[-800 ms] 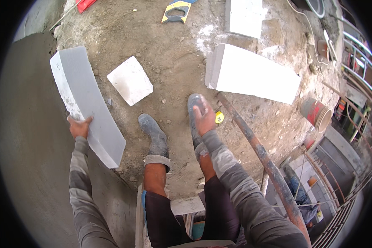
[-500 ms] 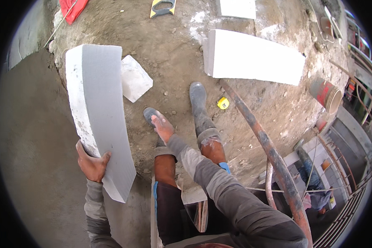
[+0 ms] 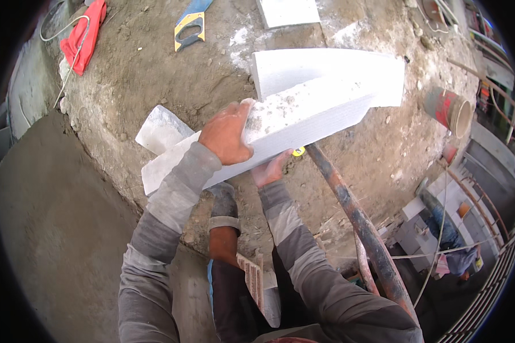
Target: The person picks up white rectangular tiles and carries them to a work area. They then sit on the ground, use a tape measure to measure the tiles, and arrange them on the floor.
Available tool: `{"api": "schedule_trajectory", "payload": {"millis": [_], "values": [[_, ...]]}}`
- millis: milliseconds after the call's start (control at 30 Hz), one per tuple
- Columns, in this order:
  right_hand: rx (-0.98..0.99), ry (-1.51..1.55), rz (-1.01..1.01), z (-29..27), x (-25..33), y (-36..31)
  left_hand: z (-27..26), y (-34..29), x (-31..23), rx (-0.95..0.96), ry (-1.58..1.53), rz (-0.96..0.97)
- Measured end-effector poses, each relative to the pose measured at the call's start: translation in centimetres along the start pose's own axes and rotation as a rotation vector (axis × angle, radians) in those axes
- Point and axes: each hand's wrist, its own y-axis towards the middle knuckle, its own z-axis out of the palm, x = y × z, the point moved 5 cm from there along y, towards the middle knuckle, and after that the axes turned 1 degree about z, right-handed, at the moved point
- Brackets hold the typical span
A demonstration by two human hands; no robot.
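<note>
A long white lightweight concrete block is held up in front of me, slanting from lower left to upper right. My left hand grips it over the top, fingers wrapped across its rough, dusty face. From below, my right hand supports the lower edge, its fingers partly hidden beneath the block. Behind its far end lies a second white block on the dirt, partly covered from view. A small broken block piece shows past the near left end. The yellow tape measure peeks out beside my right hand.
A slanting rusty pipe rises to my right. A handsaw, a red cloth and another white block lie farther off. A bucket stands tipped at right. Grey ground drops away left; another person is lower right.
The long block has been lifted from the left and swung round to the right, across the view. My right hand, free before, has come under it. My left hand has moved up and right.
</note>
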Motion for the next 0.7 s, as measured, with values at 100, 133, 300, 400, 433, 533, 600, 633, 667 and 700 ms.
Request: {"api": "schedule_trajectory", "payload": {"millis": [100,133,300,400,433,533,600,633,667,700], "values": [[-0.059,-0.007,-0.002,-1.2,2.2,2.7,2.1,6.5,-0.4,-0.056,0.101,0.019],[-0.093,-0.022,-0.002,-1.5,2.8,3.2,2.7,8.1,-0.6,-0.057,0.128,0.018],[-0.315,-0.039,0.072,-0.7,4.4,2.6,2.9,11.0,-1.8,-0.081,0.123,0.07],[-0.449,-0.071,0.091,-0.5,4.2,2.6,2.9,11.3,-0.2,-0.07,0.089,0.026],[-0.494,-0.089,0.1,-0.4,4.0,2.7,2.6,11.2,0.3,-0.061,0.086,-0.009],[-0.479,-0.131,0.116,0.9,4.8,2.3,1.1,8.4,2.0,-0.237,-0.013,0.033],[-0.545,-0.121,0.14,0.2,5.5,2.4,-1.1,3.0,2.8,-0.794,0.147,-0.083],[-0.577,-0.114,0.155,-0.2,5.6,2.4,-1.6,-0.2,4.4,-1.053,0.182,-0.173],[-0.559,-0.095,0.142,-0.3,5.8,2.7,-1.3,-3.0,6.7,-1.091,0.311,-0.466],[-0.531,-0.08,0.143,0.0,5.4,2.7,0.7,-5.9,12.6,-1.067,-0.077,-0.519]]}}
